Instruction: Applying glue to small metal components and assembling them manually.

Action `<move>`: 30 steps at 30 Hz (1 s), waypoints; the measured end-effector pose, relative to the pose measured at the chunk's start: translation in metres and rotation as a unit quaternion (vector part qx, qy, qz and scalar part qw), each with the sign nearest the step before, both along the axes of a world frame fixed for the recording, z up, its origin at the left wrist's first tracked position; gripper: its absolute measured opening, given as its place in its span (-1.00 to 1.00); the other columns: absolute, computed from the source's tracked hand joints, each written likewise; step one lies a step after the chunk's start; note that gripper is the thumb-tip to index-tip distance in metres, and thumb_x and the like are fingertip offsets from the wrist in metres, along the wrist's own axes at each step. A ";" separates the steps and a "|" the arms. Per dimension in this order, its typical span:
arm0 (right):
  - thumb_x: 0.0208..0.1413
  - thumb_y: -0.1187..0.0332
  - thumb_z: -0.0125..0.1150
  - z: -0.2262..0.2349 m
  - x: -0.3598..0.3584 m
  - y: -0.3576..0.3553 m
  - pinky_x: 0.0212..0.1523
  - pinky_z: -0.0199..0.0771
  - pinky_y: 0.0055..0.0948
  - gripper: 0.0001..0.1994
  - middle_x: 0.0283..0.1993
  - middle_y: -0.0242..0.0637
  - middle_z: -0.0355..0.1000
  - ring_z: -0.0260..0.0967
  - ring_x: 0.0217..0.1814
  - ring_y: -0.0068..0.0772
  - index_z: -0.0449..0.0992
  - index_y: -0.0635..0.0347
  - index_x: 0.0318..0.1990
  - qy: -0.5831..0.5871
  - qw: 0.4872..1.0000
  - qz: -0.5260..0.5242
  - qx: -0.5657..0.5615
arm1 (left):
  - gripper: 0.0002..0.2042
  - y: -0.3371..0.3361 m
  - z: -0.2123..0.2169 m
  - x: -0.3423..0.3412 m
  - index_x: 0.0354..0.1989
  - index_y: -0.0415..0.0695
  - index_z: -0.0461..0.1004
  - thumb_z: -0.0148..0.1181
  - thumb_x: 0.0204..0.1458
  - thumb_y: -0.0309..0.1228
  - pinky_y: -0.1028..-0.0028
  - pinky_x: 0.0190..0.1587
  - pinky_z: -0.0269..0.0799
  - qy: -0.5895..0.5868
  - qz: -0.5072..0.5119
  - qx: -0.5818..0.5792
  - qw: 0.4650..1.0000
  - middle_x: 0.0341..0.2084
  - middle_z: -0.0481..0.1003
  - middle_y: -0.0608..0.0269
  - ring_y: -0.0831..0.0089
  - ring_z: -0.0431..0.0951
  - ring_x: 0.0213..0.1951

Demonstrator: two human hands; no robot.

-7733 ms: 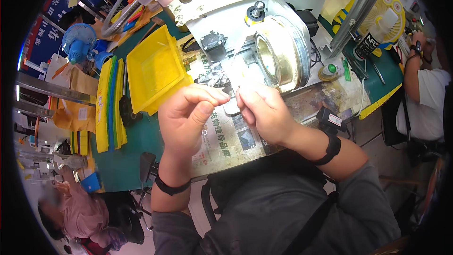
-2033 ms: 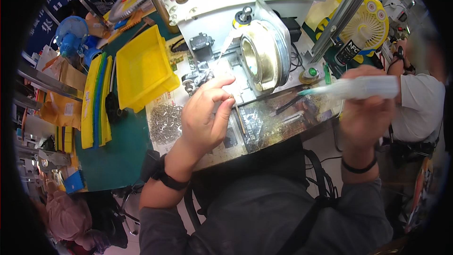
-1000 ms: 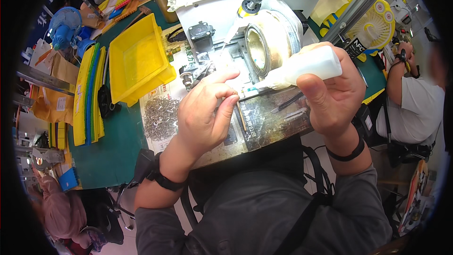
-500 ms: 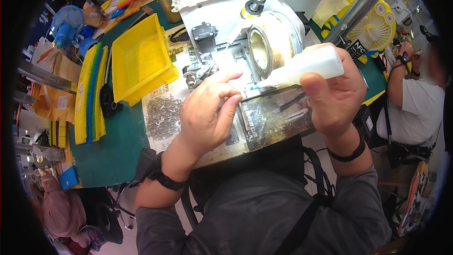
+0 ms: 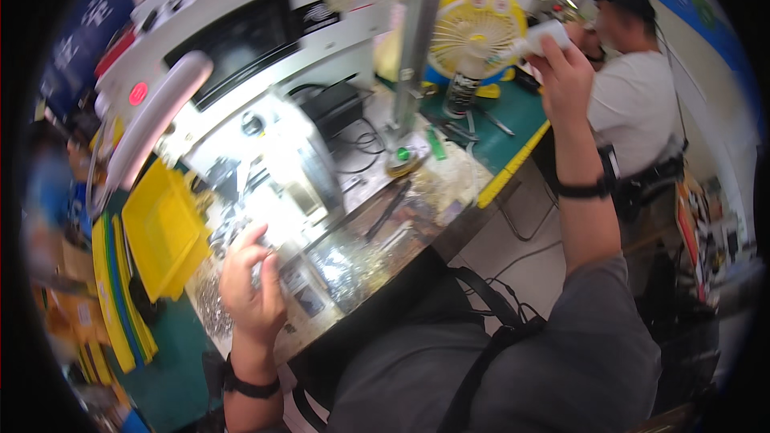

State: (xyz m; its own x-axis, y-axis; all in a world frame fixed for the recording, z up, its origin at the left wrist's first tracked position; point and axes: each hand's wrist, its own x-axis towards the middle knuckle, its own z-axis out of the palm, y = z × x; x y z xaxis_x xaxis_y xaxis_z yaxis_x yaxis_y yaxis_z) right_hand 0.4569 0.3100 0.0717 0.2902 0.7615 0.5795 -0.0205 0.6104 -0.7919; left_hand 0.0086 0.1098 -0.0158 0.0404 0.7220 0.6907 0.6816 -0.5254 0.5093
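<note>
My right hand point(image 5: 568, 84) is raised at the far right with its fingers wrapped round a white squeeze bottle point(image 5: 549, 37). The bottle is tilted, its narrow tip toward the yellow fan point(image 5: 473, 28) and above a dark spray can point(image 5: 463, 92). Near the bench's left side, my left hand point(image 5: 250, 293) has thumb and forefinger brought together. Whatever small thing sits between them is too small to make out. A heap of fine metal pieces point(image 5: 212, 309) lies just left of that hand, and the brightly lit machine point(image 5: 297, 184) stands beyond it.
A yellow bin point(image 5: 164, 232) and yellow, green and blue strips point(image 5: 120, 297) lie on the left. Pliers point(image 5: 453, 130), a black power adapter point(image 5: 333, 108) and an upright metal post point(image 5: 413, 56) occupy the bench's right part. A lamp arm point(image 5: 156, 124) crosses the left. A co-worker point(image 5: 638, 72) sits at right.
My right hand has carried the squeeze bottle away from my left hand, up and right toward the fan. The view has swung to the right. My left hand's fingers remain pinched.
</note>
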 end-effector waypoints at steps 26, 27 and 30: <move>-0.09 0.52 0.32 -0.111 -0.129 -0.088 -0.20 0.37 -0.31 -0.75 -0.29 -0.12 0.36 0.37 -0.24 -0.10 0.53 0.35 -0.20 -0.542 0.819 0.189 0.018 | -0.92 0.008 -0.006 -0.005 -0.29 -0.19 0.48 0.24 0.07 -0.56 0.29 -0.11 0.54 -0.017 -0.044 0.057 0.997 -0.09 0.59 -0.05 0.07 0.62 -0.14; -0.11 0.51 0.34 -0.116 -0.129 -0.089 -0.17 0.37 -0.25 -0.74 -0.27 -0.09 0.36 0.36 -0.20 -0.02 0.53 0.32 -0.19 -0.559 0.808 0.185 -0.005 | -0.92 0.009 -0.007 -0.006 -0.28 -0.19 0.47 0.24 0.07 -0.56 0.29 -0.11 0.54 -0.023 -0.051 0.052 0.997 -0.08 0.58 -0.05 0.07 0.62 -0.14; -0.14 0.52 0.37 -0.117 -0.127 -0.085 -0.13 0.37 -0.19 -0.74 -0.26 -0.06 0.34 0.35 -0.15 0.05 0.52 0.30 -0.23 -0.577 0.793 0.196 -0.013 | -0.91 0.010 -0.008 -0.006 -0.27 -0.19 0.46 0.23 0.08 -0.56 0.28 -0.11 0.53 -0.023 -0.054 0.055 0.997 -0.06 0.57 -0.04 0.07 0.61 -0.15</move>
